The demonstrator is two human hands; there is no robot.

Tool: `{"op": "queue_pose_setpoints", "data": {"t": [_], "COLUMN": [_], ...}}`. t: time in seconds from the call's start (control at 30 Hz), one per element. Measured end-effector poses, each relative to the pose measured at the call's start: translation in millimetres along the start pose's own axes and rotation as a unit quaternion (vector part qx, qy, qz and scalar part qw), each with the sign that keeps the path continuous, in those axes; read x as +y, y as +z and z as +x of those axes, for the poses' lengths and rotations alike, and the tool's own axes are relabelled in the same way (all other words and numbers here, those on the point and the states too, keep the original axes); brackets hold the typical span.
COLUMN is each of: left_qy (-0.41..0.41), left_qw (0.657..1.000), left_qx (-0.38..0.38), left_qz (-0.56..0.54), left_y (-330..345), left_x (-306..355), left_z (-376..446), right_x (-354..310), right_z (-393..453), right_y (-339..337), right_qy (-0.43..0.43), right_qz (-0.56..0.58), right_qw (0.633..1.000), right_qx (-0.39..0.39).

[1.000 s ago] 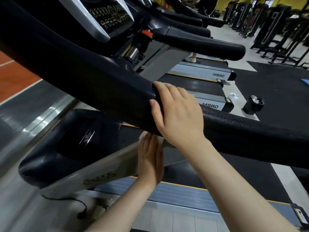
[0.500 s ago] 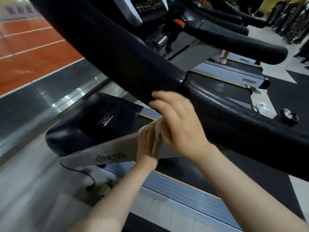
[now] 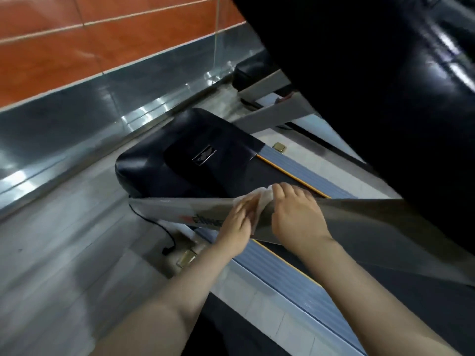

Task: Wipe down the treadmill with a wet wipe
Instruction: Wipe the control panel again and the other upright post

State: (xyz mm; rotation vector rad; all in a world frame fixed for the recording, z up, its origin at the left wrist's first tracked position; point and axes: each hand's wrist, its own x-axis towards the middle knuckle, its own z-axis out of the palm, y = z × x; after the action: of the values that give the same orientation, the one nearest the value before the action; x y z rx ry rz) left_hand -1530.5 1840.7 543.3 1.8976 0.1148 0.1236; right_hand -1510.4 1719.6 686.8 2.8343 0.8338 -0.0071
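At frame centre I see both hands on the treadmill's grey upright [image 3: 164, 209]: left hand [image 3: 237, 222] presses the wet wipe [image 3: 259, 201] flat (fingers blurred), right hand [image 3: 295, 214] grip clenched around its edge.

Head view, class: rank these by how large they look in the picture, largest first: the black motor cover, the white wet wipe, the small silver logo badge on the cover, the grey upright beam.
1. Grey upright beam, though it runs toward the camera, which inflates it.
2. Black motor cover.
3. White wet wipe, partly hidden under both hands.
4. Silver logo badge.
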Motion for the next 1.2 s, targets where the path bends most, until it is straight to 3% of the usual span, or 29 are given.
{"op": "queue_pose_setpoints", "data": {"t": [0.1,0.27,0.37,0.5,0.63,0.77,0.83,1.0,1.1,1.2], "left_qy": [-0.011,-0.090,0.011,0.033,-0.025,-0.026,-0.070,-0.211,-0.182,-0.224], "left_qw": [0.998,0.993,0.996,0.995,0.999,0.999,0.996,0.963,0.975,0.971], "left_qx": [-0.065,-0.067,-0.057,-0.085,-0.019,0.044,0.050,0.167,0.123,0.038], "left_qz": [0.005,0.033,0.060,-0.028,-0.010,0.020,0.017,-0.021,0.045,0.074], "left_y": [-44.5,-96.1,-102.4,-99.3,-108.8,-132.6,-137.7,-129.2,-147.5,-185.7], "left_x": [-41.7,-119.3,-129.3,-146.4,-206.9,-279.0,-303.0,-336.8,-360.3,-394.8], "left_z": [27.6,52.1,52.3,48.9,52.2,71.7,83.5,101.7,109.5,123.7], "right_x": [-29.3,-90.5,-118.2,-130.5,-138.7,-158.5,-181.9,-222.3,-228.2,-246.8], "right_z": [37.7,83.2,108.6,137.5,161.2,183.2,199.4,247.6,274.1,289.5], "right_y": [12.0,56.2,79.7,103.7,125.8,156.6,176.5,225.0,236.1,245.6], "right_qy": [0.015,-0.002,-0.009,0.041,0.078,0.026,-0.007,-0.031,-0.010,-0.017], "right_qz": [0.010,-0.018,-0.029,-0.007,-0.007,-0.028,-0.004,0.058,0.111,0.133], "right_qw": [0.998,0.995,0.992,0.990,0.983,0.983,0.984,0.967,0.953,0.944], "right_qx": [-0.067,-0.099,-0.120,-0.138,-0.168,-0.180,-0.180,-0.246,-0.283,-0.301]}}
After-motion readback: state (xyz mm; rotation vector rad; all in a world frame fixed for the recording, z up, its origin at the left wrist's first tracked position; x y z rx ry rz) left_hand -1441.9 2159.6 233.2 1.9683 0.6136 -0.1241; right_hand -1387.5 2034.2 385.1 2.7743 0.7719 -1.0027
